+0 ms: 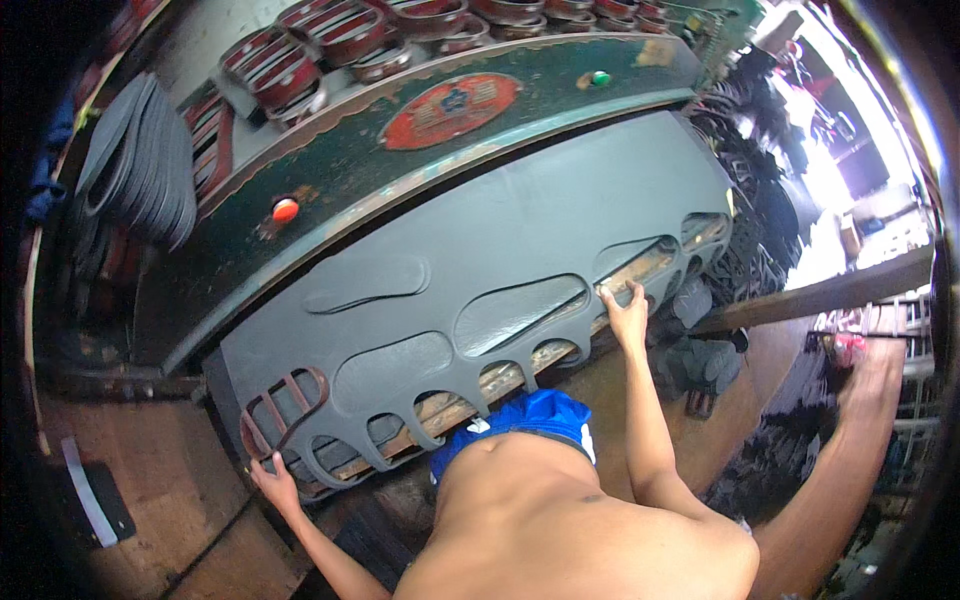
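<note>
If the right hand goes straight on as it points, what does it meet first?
Probably the grey sheet, at the far rim of the cutout just ahead of the right hand, though depth is unclear.

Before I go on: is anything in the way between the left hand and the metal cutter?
Nothing visible stands between them: the left hand is right at the near end of the cutter, which lies on the left part of the grey sheet.

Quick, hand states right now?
Left hand: at the near end of the die; grip cannot be told.
Right hand: at the near edge of the sheet; grip cannot be told.
</note>
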`<state>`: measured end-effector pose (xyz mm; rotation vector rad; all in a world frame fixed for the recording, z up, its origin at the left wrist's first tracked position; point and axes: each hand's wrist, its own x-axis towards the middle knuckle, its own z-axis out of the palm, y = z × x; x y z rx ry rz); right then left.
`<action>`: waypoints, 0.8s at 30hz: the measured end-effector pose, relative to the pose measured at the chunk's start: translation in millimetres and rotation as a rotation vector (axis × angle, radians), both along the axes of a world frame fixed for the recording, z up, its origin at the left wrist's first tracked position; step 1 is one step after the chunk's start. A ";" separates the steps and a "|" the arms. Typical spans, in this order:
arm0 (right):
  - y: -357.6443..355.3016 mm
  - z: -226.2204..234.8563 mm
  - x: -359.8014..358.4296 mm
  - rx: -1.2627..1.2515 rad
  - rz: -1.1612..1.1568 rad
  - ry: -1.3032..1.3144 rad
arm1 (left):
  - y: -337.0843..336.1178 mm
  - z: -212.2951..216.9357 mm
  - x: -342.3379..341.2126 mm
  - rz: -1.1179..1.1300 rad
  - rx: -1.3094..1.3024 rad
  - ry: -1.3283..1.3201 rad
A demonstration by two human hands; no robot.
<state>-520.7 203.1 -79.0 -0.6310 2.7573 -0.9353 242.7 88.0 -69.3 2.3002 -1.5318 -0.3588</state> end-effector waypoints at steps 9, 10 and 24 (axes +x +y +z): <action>2.5 -16.8 -36.9 -0.275 -0.019 0.041 | 7.3 1.8 -11.1 -0.053 -0.053 -0.060; 1.7 -19.3 -46.7 -0.246 0.018 0.116 | 10.5 5.3 -16.2 -0.058 -0.086 -0.022; -29.8 -55.9 -179.1 -0.062 0.041 0.181 | 40.5 25.6 -134.7 0.051 -0.153 0.133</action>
